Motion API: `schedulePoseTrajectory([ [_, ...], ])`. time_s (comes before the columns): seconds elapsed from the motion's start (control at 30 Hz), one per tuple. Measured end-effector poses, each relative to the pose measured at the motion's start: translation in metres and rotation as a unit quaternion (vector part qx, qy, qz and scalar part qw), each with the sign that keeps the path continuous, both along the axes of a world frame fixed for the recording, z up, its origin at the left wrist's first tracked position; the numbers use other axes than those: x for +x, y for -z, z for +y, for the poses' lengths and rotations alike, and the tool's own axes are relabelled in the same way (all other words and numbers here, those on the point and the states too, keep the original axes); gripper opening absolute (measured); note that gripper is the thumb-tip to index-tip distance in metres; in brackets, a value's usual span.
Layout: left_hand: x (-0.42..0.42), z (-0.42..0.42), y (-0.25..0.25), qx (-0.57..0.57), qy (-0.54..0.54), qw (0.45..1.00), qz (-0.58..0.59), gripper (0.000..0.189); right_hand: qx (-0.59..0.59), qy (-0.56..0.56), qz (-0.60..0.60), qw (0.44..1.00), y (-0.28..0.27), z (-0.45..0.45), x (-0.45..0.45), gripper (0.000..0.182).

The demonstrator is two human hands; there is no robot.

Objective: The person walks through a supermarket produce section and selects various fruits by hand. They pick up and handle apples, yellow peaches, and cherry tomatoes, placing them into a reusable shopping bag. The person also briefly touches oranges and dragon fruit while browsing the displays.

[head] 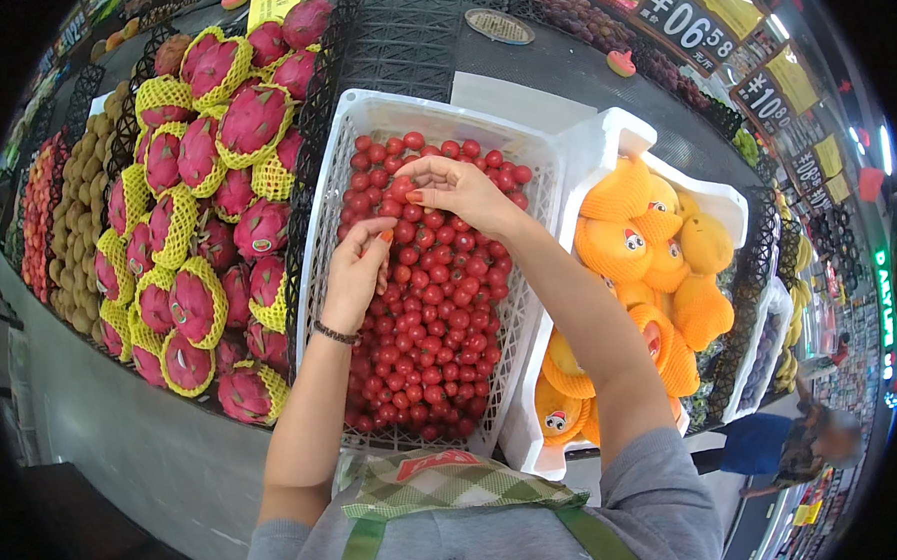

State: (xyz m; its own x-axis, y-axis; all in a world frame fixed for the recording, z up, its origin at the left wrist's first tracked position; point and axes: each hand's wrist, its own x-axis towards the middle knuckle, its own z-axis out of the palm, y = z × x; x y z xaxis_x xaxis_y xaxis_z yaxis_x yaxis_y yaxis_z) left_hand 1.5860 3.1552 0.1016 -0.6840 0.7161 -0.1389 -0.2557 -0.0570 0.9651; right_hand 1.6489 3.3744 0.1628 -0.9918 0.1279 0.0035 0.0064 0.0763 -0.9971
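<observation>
Many small red cherry tomatoes (428, 326) lie in a white plastic lattice crate (525, 397) in front of me. My right hand (456, 193) is over the upper part of the crate, its thumb and fingers closed around a cherry tomato (403, 184). Lower and to the left, my left hand (358, 269) hovers over the tomatoes at the crate's left side, fingers curled and thumb raised; whether it holds anything cannot be told, as its palm side is partly hidden. A dark beaded bracelet (336, 332) is on my left wrist.
Dragon fruits (254, 119) in yellow foam nets are heaped at the left, with kiwifruits (86, 228) beyond. A white foam box (550, 463) of orange-netted mangoes (616, 246) adjoins the crate's right side. Grapes (579, 15) and price signs (689, 22) stand farther back. A person (801, 441) is at the far right.
</observation>
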Motion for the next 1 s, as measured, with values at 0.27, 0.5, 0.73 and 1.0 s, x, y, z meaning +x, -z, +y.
schedulePoseTrajectory([
  [0.27, 0.024, -0.035, -0.010, 0.110, 0.008, 0.978, -0.180, 0.034, -0.059, -0.049, 0.074, 0.994, 0.007, -0.042, 0.029, 0.039],
  [0.5, 0.042, -0.053, 0.007, 0.127, 0.014, 0.940, -0.316, 0.043, 0.111, -0.080, 0.034, 0.990, -0.002, -0.084, 0.055, 0.044],
  [0.73, 0.050, -0.112, 0.032, 0.080, -0.005, 0.950, -0.300, 0.042, 0.056, 0.168, 0.028, 0.984, 0.015, -0.028, 0.076, 0.015],
  [1.0, 0.104, -0.162, 0.045, 0.065, 0.007, 0.921, -0.383, 0.040, 0.074, 0.164, -0.031, 0.983, 0.031, -0.042, 0.103, 0.022],
])
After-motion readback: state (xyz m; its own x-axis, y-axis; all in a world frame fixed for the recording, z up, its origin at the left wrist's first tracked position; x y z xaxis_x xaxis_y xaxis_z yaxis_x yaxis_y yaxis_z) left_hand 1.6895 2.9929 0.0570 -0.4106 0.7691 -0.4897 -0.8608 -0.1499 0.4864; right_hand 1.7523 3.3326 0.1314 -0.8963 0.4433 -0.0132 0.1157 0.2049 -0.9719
